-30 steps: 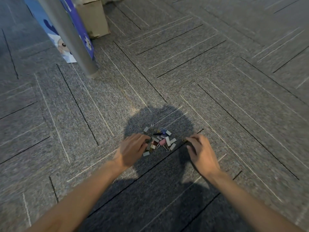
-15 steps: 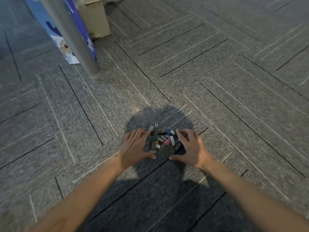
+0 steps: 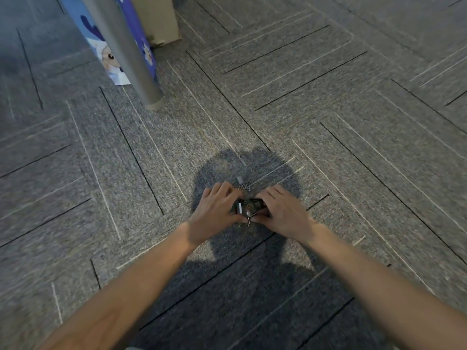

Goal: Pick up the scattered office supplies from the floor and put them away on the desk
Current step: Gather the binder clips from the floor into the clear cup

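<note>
At the far left we saw grey carpet point(image 3: 50, 173) laid in a herringbone of tiles, crossed by dark and pale lines; in the upper left a blue printed panel point(image 3: 106, 46) with a cartoon reindeer stood on the floor; a grey metal leg point(image 3: 126, 51) slanted down in front of it to a foot on the carpet; just right of these we made out the lower corner of a cardboard box point(image 3: 159, 18); lower down, a bare forearm reached in from the bottom left; the left hand point(image 3: 214, 210) lay low over the carpet against the left flank of the pile of binder clips point(image 3: 249, 208), its fingers curved round the far side and its thumb tucked along the near edge, so that it grasped the clips; the pile sat on the floor between the two hands, inside the person's shadow point(image 3: 240, 248), and we saw only a few dark and pale bodies and wire handles in the gap; one pale stray clip point(image 3: 239, 179) lay apart on the carpet just beyond the fingertips; the right hand point(image 3: 283, 210) mirrored the left, with fingers curled over the right side of the pile and the thumb drawn in along the near edge, gripping the clips as well; the two thumbs lay close together, though we could not tell whether they touched; the right forearm ran off toward the bottom right corner.
</note>
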`<state>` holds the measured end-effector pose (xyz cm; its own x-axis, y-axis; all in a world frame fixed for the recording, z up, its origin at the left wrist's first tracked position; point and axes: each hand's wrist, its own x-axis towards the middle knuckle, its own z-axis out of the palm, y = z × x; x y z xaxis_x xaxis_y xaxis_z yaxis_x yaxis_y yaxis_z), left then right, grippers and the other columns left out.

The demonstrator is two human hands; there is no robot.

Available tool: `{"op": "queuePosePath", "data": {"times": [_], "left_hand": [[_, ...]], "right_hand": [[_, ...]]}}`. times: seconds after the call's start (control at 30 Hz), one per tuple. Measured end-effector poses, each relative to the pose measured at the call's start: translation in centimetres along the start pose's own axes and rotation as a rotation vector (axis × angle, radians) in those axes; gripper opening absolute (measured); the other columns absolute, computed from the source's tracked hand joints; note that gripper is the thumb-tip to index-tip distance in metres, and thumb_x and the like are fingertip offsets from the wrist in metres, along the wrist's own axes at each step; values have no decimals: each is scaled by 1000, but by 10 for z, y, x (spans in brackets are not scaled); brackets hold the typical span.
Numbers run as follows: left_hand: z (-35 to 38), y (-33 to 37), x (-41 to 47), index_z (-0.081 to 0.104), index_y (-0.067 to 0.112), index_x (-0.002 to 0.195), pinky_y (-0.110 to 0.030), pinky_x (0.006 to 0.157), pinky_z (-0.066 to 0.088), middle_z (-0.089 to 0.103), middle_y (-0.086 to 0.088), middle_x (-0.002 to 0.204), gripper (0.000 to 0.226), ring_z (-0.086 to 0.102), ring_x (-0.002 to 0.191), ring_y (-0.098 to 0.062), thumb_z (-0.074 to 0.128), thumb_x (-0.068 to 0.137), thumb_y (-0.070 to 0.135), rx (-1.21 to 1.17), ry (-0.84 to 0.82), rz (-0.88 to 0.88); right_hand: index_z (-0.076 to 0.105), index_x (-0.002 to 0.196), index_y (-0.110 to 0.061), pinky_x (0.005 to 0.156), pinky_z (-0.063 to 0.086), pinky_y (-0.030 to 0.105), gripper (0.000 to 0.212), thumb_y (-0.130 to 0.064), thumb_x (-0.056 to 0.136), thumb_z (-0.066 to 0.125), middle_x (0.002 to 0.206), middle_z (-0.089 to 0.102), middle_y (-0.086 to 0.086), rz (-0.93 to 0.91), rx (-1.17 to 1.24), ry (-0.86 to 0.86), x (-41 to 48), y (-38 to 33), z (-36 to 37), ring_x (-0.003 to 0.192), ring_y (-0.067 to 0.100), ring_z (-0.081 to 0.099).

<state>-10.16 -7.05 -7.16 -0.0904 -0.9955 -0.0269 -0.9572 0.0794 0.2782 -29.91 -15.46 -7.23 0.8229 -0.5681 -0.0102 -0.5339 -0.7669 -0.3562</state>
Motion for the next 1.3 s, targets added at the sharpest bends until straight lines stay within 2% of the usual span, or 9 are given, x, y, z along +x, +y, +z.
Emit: {"op": "queuePosePath", "data": {"times": [0.17,0.3,0.43,0.6,0.67,0.77,0.83,1.0,1.3], "left_hand": [[-2,1,2,48,19,121,-33,95,42,48,0,121,45,47,110,-17,55,87,48,12,21,127],[-4,5,12,49,16,121,-31,90,50,53,0,116,33,54,99,-14,55,92,30,103,-48,294],[0,7,12,47,14,119,-29,90,50,53,-1,114,26,54,97,-13,51,95,23,101,-76,257],[-15,20,5,52,17,103,-17,65,44,55,3,95,10,50,72,0,49,96,23,-677,-96,-269],[-24,22,4,53,16,102,-16,58,46,57,0,86,9,52,64,1,48,96,21,-1121,-59,-458],[-33,18,3,54,7,107,-25,73,50,59,-3,94,16,56,82,-12,43,98,15,-1871,-16,-455],[-37,16,2,54,7,104,-26,78,51,61,-4,95,14,56,87,-17,44,97,14,-2130,-30,-418],[-43,18,1,52,11,100,-30,81,49,59,-5,94,14,55,87,-19,44,90,16,-2290,-70,-408],[-31,24,2,44,16,65,-28,59,49,42,1,60,34,47,59,-15,45,96,30,-2303,132,-641]], "right_hand": [[57,91,-11,77,40,36,28,-35,83,70,91,58,2,-61,22,59,-3,-5,2,84,21,45],[58,101,-6,81,47,33,19,-21,90,63,103,57,7,-86,-43,29,-4,-2,2,97,23,48],[58,105,-4,85,46,30,15,-14,93,56,105,59,6,-42,1,-6,-6,-3,0,97,19,50],[64,97,-9,57,43,15,8,-13,90,62,85,64,2,457,768,31,0,-17,-24,62,2,51],[63,105,-3,62,48,17,16,-10,91,59,87,64,5,618,1258,64,2,-18,-35,69,6,55],[58,110,4,62,52,22,24,-9,91,59,86,64,7,691,1931,140,3,-20,-45,74,13,57],[54,109,-1,57,52,21,22,-8,89,61,85,61,9,673,2160,154,3,-23,-44,73,15,57],[52,96,-4,44,41,18,16,-8,90,37,83,56,11,605,2412,157,4,-34,-36,59,12,49],[47,75,-12,27,28,12,21,-26,91,43,68,48,-3,700,2559,395,0,-41,-25,37,2,40]]}}
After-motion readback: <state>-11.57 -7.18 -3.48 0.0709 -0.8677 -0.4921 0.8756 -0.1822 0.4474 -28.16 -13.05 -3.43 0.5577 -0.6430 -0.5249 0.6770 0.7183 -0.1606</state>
